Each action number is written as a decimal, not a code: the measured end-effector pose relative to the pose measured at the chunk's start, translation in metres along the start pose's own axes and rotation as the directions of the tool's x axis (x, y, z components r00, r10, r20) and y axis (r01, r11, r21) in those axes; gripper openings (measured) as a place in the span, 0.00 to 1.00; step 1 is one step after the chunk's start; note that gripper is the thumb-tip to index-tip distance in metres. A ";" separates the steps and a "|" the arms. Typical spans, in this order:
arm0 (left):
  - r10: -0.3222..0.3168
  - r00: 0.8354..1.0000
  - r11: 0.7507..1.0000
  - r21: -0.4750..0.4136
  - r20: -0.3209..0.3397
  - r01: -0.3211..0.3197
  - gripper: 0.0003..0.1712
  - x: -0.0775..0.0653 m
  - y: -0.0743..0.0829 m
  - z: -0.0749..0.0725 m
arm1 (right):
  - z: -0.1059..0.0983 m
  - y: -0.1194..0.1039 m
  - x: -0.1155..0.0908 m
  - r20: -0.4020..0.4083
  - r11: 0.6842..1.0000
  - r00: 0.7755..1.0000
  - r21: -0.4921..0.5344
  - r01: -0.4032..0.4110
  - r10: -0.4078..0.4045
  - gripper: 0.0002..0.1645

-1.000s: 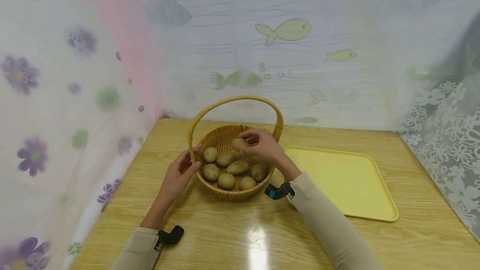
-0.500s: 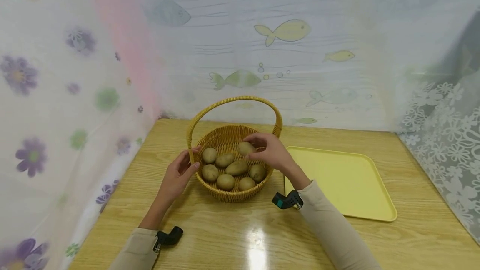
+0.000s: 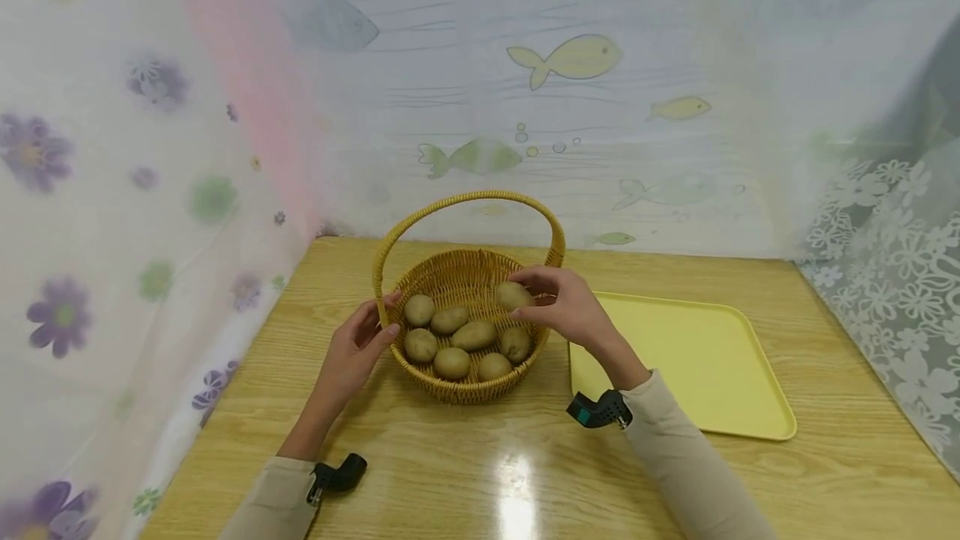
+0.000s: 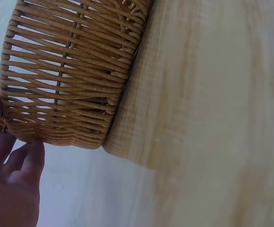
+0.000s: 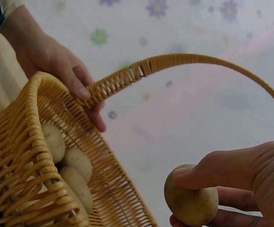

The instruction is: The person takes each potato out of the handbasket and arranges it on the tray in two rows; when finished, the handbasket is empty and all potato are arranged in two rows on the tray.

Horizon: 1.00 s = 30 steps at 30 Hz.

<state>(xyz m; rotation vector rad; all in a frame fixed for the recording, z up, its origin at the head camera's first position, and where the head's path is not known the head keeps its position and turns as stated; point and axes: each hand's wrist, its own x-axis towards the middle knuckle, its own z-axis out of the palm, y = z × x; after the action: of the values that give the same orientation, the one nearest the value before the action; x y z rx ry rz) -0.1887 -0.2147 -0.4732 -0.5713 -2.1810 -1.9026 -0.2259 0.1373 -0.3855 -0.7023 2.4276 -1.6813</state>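
Note:
A wicker basket point(image 3: 457, 392) with a tall arched handle point(image 3: 480, 196) stands on the table. My left hand point(image 3: 354, 357) holds its left rim at the handle's foot, thumb on the inner side in the right wrist view. Above the right part of the basket, my right hand point(image 3: 572, 307) pinches a potato point(image 3: 513, 297) between thumb and fingers. In the right wrist view that potato point(image 5: 188, 202) is raised clear of the rim. Several more potatoes point(image 3: 474, 336) lie on the basket's floor. The left wrist view shows the basket's woven side point(image 4: 66, 75) and the left fingers against it.
A yellow tray point(image 3: 690, 365) lies flat on the wooden table point(image 3: 420, 465), right of the basket and partly behind the right forearm. Patterned curtains point(image 3: 480, 107) hang at the back and on both sides.
The right hand has moved to the right with the potato, from the basket's middle toward its right rim. The left hand and the basket have stayed in place.

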 end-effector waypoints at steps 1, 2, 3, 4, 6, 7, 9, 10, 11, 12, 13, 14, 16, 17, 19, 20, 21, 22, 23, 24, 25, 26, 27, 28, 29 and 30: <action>0.001 1.000 1.000 0.000 -0.005 -0.001 0.24 0.000 0.000 0.000 | -0.001 0.000 -0.001 -0.001 1.000 1.000 0.005 0.000 0.000 0.30; 0.000 1.000 1.000 0.002 -0.010 0.000 0.24 0.000 0.000 0.000 | -0.003 0.001 -0.002 -0.001 1.000 1.000 0.006 0.002 -0.002 0.30; -0.002 1.000 1.000 0.005 -0.013 0.002 0.24 -0.001 0.001 0.000 | -0.004 0.002 -0.004 -0.003 1.000 1.000 0.006 0.002 -0.002 0.29; -0.006 1.000 1.000 0.006 -0.016 0.006 0.25 -0.001 0.002 0.000 | -0.006 0.002 -0.005 -0.004 1.000 1.000 0.007 0.003 -0.003 0.29; -0.009 1.000 1.000 0.009 -0.019 0.009 0.25 -0.001 0.003 -0.001 | -0.009 0.003 -0.008 -0.008 1.000 1.000 0.007 0.006 -0.006 0.29; -0.012 1.000 1.000 0.013 -0.020 0.012 0.26 -0.001 0.003 -0.001 | -0.011 0.004 -0.009 -0.010 1.000 1.000 0.008 0.010 -0.010 0.29; -0.013 1.000 1.000 0.012 -0.018 0.013 0.26 0.000 0.004 -0.001 | -0.014 0.005 -0.011 -0.016 1.000 1.000 0.009 0.011 -0.011 0.29; -0.014 1.000 1.000 0.010 -0.018 0.014 0.26 0.000 0.004 -0.002 | -0.015 0.006 -0.012 -0.020 1.000 1.000 0.007 0.011 -0.011 0.29; -0.014 1.000 1.000 0.009 -0.017 0.014 0.27 0.000 0.004 -0.002 | -0.017 0.007 -0.014 -0.024 1.000 1.000 0.005 0.011 -0.011 0.29; -0.014 1.000 1.000 0.007 -0.016 0.014 0.27 0.001 0.004 -0.002 | -0.019 0.009 -0.015 -0.028 1.000 1.000 0.004 0.010 -0.010 0.29; -0.016 1.000 1.000 0.003 -0.015 0.016 0.27 0.001 0.004 -0.002 | -0.020 0.010 -0.016 -0.030 1.000 1.000 0.005 0.008 -0.008 0.29; -0.017 1.000 1.000 -0.001 -0.014 0.017 0.27 0.001 0.003 -0.002 | -0.022 0.012 -0.018 -0.033 1.000 0.999 0.005 0.004 -0.004 0.29; -0.023 1.000 1.000 -0.002 -0.015 0.023 0.27 0.001 0.002 -0.002 | -0.025 0.016 -0.020 -0.040 1.000 0.999 0.005 -0.001 0.001 0.29; -0.025 1.000 1.000 0.001 -0.016 0.026 0.27 0.001 0.001 -0.003 | -0.027 0.019 -0.022 -0.044 1.000 0.999 0.005 -0.002 0.002 0.29; -0.031 0.999 0.999 0.008 -0.016 0.031 0.26 0.001 0.001 -0.004 | -0.031 0.024 -0.025 -0.055 1.000 0.998 0.005 -0.007 0.008 0.29; -0.032 0.999 0.999 0.015 -0.016 0.032 0.26 0.001 0.001 -0.004 | -0.033 0.026 -0.026 -0.060 1.000 0.998 0.003 -0.012 0.012 0.29; -0.034 0.999 0.999 0.020 -0.014 0.034 0.27 0.001 0.000 -0.005 | -0.035 0.028 -0.028 -0.066 1.000 0.998 0.004 -0.015 0.016 0.30; -0.033 0.999 0.999 0.026 -0.011 0.034 0.27 0.001 0.000 -0.006 | -0.037 0.031 -0.029 -0.071 1.000 0.997 0.004 -0.020 0.020 0.30; -0.032 0.999 0.999 0.033 -0.007 0.032 0.27 0.001 -0.001 -0.006 | -0.038 0.033 -0.031 -0.078 1.000 0.997 0.001 -0.026 0.026 0.30; -0.031 1.000 0.999 0.038 -0.003 0.031 0.27 0.001 -0.001 -0.007 | -0.040 0.035 -0.033 -0.084 0.999 0.996 0.002 -0.032 0.033 0.30; -0.030 1.000 0.999 0.041 0.001 0.030 0.27 0.001 -0.001 -0.007 | -0.042 0.036 -0.034 -0.090 0.999 0.995 0.000 -0.038 0.038 0.30; -0.031 1.000 0.999 0.044 0.004 0.030 0.27 0.001 -0.001 -0.008 | -0.044 0.038 -0.035 -0.093 0.999 0.995 0.001 -0.044 0.044 0.30; -0.032 0.999 0.998 0.045 0.007 0.032 0.27 0.001 -0.001 -0.008 | -0.045 0.039 -0.037 -0.098 0.999 0.994 -0.001 -0.050 0.050 0.30; -0.032 0.999 0.998 0.045 0.010 0.031 0.27 0.002 -0.001 -0.008 | -0.047 0.040 -0.038 -0.104 0.999 0.993 -0.007 -0.054 0.053 0.30; -0.033 0.999 0.998 0.046 0.012 0.032 0.27 0.002 0.000 -0.008 | -0.049 0.041 -0.038 -0.110 0.998 0.992 -0.013 -0.057 0.056 0.29; -0.034 0.999 0.998 0.047 0.012 0.033 0.27 0.002 0.000 -0.008 | -0.050 0.042 -0.039 -0.113 0.998 0.992 -0.020 -0.061 0.058 0.29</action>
<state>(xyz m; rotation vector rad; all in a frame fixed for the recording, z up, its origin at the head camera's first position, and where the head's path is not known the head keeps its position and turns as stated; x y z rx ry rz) -0.1911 -0.2220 -0.4708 -0.5437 -2.2509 -1.8638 -0.2215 0.2092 -0.4115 -0.5459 2.5205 -1.7160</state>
